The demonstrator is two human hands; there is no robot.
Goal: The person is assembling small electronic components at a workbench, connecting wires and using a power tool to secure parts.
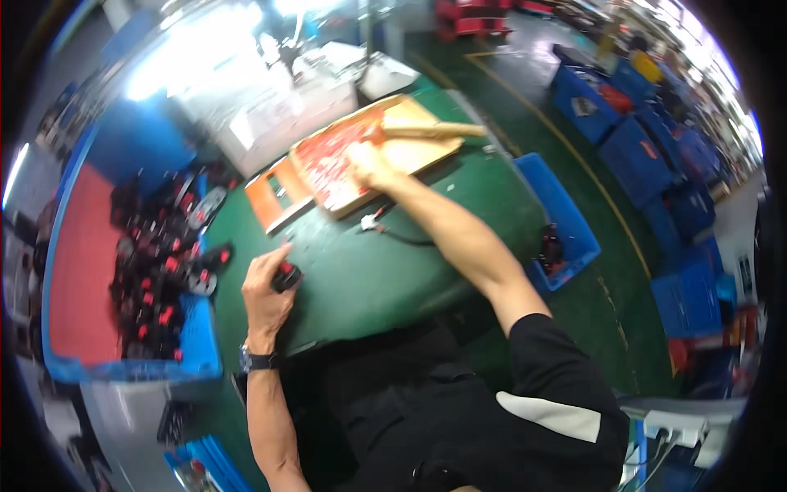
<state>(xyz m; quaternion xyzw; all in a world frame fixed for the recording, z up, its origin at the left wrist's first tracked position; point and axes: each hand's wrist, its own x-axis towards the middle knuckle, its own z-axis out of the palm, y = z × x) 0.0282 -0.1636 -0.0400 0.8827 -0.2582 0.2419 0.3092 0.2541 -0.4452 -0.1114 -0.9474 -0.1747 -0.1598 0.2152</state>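
My left hand (266, 293), with a watch on its wrist, is closed round a small black part (286, 277) with a bit of red on it, over the near left of the green table (377, 283). My right arm stretches forward, and my right hand (370, 166) is down among small red pieces (328, 164) in a shallow cardboard tray (434, 154). Its fingers are blurred and partly hidden by the hand. An orange-brown frame-like piece (279, 197) lies against the tray's left side. A short cable with a white connector (370, 222) rests on the table before the tray.
At the left stands a big blue bin (197, 328) heaped with black and red parts (152, 287). Another blue bin (574, 213) sits by the table's right edge. Behind the tray is a white box-like unit (270, 123). Several blue crates (648, 164) line the far right.
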